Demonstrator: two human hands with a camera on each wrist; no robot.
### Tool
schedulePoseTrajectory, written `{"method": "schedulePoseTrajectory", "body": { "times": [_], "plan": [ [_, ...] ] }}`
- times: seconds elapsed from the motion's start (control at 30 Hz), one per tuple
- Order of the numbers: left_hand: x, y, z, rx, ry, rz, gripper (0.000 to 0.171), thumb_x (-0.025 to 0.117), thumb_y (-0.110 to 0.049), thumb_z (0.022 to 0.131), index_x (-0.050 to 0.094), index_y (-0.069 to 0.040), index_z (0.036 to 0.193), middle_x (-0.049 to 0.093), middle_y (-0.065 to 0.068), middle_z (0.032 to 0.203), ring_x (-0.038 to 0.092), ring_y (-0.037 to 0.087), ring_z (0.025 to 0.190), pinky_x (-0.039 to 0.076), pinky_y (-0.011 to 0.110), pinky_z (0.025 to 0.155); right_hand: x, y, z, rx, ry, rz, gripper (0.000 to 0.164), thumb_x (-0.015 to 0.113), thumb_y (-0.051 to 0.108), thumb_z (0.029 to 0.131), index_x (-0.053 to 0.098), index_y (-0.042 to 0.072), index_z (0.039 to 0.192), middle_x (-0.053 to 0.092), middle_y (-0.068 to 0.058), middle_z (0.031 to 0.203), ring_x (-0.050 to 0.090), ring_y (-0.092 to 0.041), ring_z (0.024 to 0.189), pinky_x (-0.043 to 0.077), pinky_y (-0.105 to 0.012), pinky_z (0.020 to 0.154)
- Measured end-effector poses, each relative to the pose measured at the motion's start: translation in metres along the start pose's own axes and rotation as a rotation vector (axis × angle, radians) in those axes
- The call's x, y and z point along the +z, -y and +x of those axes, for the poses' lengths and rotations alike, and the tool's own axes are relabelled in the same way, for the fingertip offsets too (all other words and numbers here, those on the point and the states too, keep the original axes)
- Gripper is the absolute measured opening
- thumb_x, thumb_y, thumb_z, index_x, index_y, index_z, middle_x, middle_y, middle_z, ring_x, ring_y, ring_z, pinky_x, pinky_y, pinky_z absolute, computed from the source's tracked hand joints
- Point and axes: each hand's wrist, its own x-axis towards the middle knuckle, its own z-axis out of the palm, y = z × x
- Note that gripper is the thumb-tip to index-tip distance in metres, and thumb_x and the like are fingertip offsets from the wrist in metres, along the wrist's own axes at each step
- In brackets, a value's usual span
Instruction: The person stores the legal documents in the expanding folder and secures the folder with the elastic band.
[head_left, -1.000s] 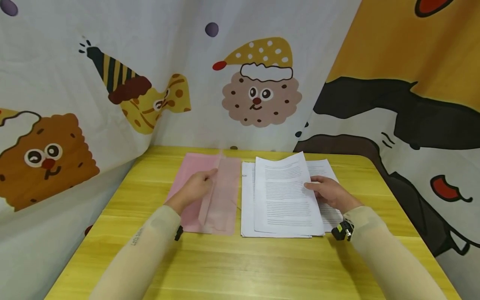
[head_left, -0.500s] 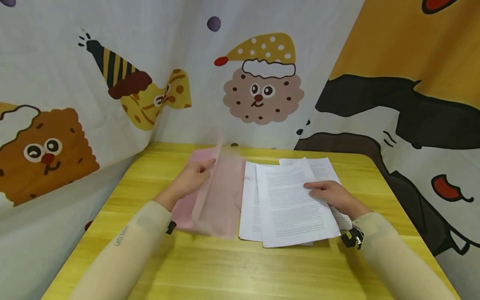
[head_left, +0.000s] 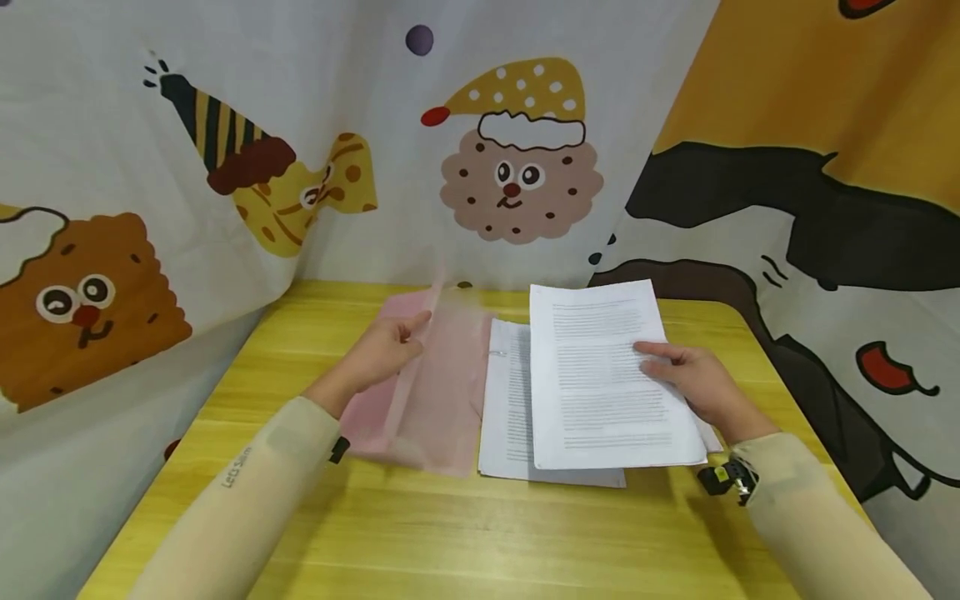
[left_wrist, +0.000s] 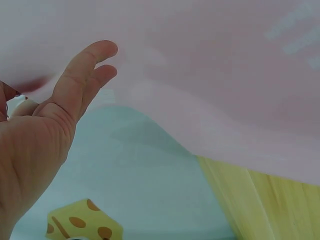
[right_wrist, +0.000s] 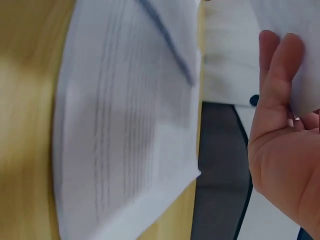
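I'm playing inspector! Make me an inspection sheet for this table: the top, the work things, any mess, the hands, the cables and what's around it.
Surface: yellow wood-grain table.
Job's things: pink translucent folder, one part lifted; printed sheet held above other printed papers, partly covering them.
Clutter: nothing seen.
Left hand: pinches the folder's lifted part.
Right hand: pinches the printed sheet by its right side.
Cables: nothing seen.
Surroundings: cartoon-print cloth behind the table, with a smiling cookie in a spotted hat.
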Motion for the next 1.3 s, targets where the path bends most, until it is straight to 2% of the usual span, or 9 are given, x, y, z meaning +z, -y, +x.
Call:
{"method": "schedulePoseTrajectory", "body": {
  "times": [0.07, 0.3, 0.37, 0.53, 0.67, 0.8, 0.9, 1.07, 1.3],
  "plan": [
    [-0.001, 0.000, -0.001, 0.003, 0.001, -0.001, 0.056, 0.052, -0.008, 0.105, 0.046, -0.004, 0.160, 0.058, 0.018, 0.157, 0.026, 0.011, 0.044, 0.030, 0.025, 0.044, 0.002, 0.004, 0.001, 0.008, 0.017, 0.081, 0.060, 0.072, 0.035, 0.103, 0.056, 0.010, 0.156, 0.057, -0.013, 0.149, 0.074, -0.010, 0.091, 0.063, -0.028, 0.078],
    [-0.003, 0.002, -0.001, 0.011, -0.016, -0.015, 0.056, 0.050, -0.009, 0.104, 0.049, -0.004, 0.159, 0.050, 0.011, 0.166, 0.026, 0.011, 0.045, 0.030, 0.024, 0.044, 0.024, 0.025, 0.007, -0.008, 0.045, 0.067, 0.057, 0.072, 0.032, 0.103, 0.059, 0.010, 0.154, 0.047, -0.018, 0.163, 0.069, -0.012, 0.105, 0.060, -0.024, 0.082],
    [-0.003, 0.002, -0.001, 0.004, -0.019, -0.007, 0.056, 0.051, -0.010, 0.104, 0.048, -0.005, 0.160, 0.065, 0.019, 0.147, 0.026, 0.011, 0.045, 0.029, 0.024, 0.045, 0.031, 0.031, 0.009, -0.007, 0.043, 0.039, 0.055, 0.071, 0.031, 0.104, 0.060, 0.011, 0.154, 0.044, -0.017, 0.167, 0.064, -0.018, 0.118, 0.058, -0.020, 0.084],
    [0.000, 0.001, -0.002, 0.002, -0.021, 0.010, 0.059, 0.051, -0.010, 0.105, 0.044, -0.008, 0.163, 0.064, 0.025, 0.100, 0.026, 0.011, 0.045, 0.030, 0.024, 0.045, 0.045, 0.043, 0.014, -0.004, 0.032, 0.024, 0.052, 0.070, 0.027, 0.104, 0.061, 0.011, 0.153, 0.041, -0.013, 0.171, 0.049, -0.030, 0.141, 0.053, -0.014, 0.086],
    [0.001, 0.002, 0.000, 0.011, -0.019, 0.009, 0.059, 0.051, -0.009, 0.104, 0.044, -0.009, 0.163, 0.070, 0.021, 0.131, 0.025, 0.009, 0.045, 0.030, 0.024, 0.046, 0.054, 0.049, 0.018, 0.002, 0.025, 0.051, 0.051, 0.069, 0.024, 0.105, 0.061, 0.009, 0.153, 0.043, -0.013, 0.170, 0.052, -0.030, 0.138, 0.056, -0.016, 0.085],
    [0.003, 0.002, 0.000, 0.015, -0.015, 0.011, 0.060, 0.050, -0.008, 0.103, 0.044, -0.010, 0.163, 0.046, 0.009, 0.168, 0.024, 0.008, 0.047, 0.029, 0.024, 0.047, 0.061, 0.053, 0.021, 0.005, 0.021, 0.047, 0.050, 0.068, 0.023, 0.106, 0.060, 0.009, 0.153, 0.045, -0.016, 0.168, 0.057, -0.025, 0.129, 0.058, -0.018, 0.084],
    [0.004, 0.001, -0.001, 0.014, -0.012, 0.002, 0.060, 0.050, -0.007, 0.103, 0.044, -0.008, 0.163, 0.043, 0.009, 0.170, 0.025, 0.008, 0.048, 0.029, 0.024, 0.047, 0.064, 0.055, 0.022, 0.009, 0.029, 0.050, 0.050, 0.067, 0.022, 0.106, 0.059, 0.009, 0.154, 0.048, -0.018, 0.165, 0.064, -0.021, 0.118, 0.060, -0.022, 0.083],
    [0.004, -0.001, -0.002, 0.014, -0.003, -0.022, 0.060, 0.050, -0.007, 0.103, 0.043, -0.006, 0.163, 0.059, 0.026, 0.151, 0.025, 0.008, 0.048, 0.028, 0.024, 0.048, 0.067, 0.056, 0.022, 0.014, 0.044, 0.068, 0.049, 0.067, 0.021, 0.106, 0.060, 0.009, 0.153, 0.051, -0.020, 0.161, 0.070, -0.012, 0.102, 0.062, -0.025, 0.082],
    [0.004, 0.001, -0.002, 0.011, -0.007, -0.011, 0.062, 0.050, -0.007, 0.103, 0.042, -0.008, 0.164, 0.065, 0.027, 0.125, 0.025, 0.009, 0.049, 0.028, 0.024, 0.048, 0.070, 0.058, 0.021, 0.013, 0.083, 0.066, 0.048, 0.068, 0.022, 0.105, 0.062, 0.010, 0.152, 0.052, -0.019, 0.160, 0.071, -0.013, 0.100, 0.062, -0.026, 0.082]
  ]
}}
